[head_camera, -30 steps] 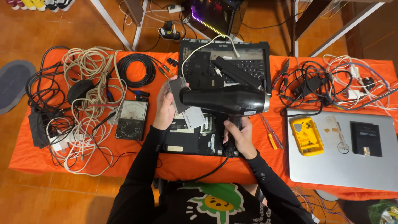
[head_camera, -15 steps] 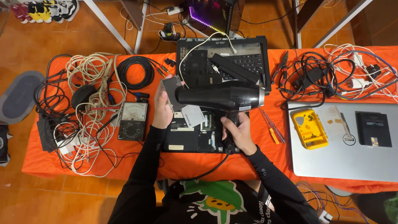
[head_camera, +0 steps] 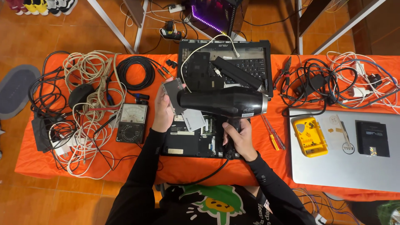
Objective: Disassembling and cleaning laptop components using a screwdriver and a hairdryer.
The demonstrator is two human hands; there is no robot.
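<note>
Nearest the camera, the person's chest and dark sleeves filled the bottom edge, cut off by the frame. The right hand (head_camera: 238,139) was clenched around the handle of a black hair dryer (head_camera: 223,102), whose cord (head_camera: 204,178) looped off the near edge of the orange table (head_camera: 50,166) and vanished under the arm. The handle itself was mostly hidden inside the fist. The dryer's barrel lay level, glossy black with a silver ring at its right end, held above an opened laptop base (head_camera: 189,139), much of which it covered. The left hand (head_camera: 164,110), just left of the dryer, grasped a grey flat drive-like plate (head_camera: 173,95) on edge; its far face could not be made out. Left of the laptop base sat an analog meter (head_camera: 132,123) among tangled white cables (head_camera: 89,83). Right of it lay a silver laptop lid (head_camera: 346,166) carrying a yellow case (head_camera: 309,136), its near corner cut off. Beyond the dryer stood a black laptop keyboard (head_camera: 250,66), partly masked by panels.
</note>
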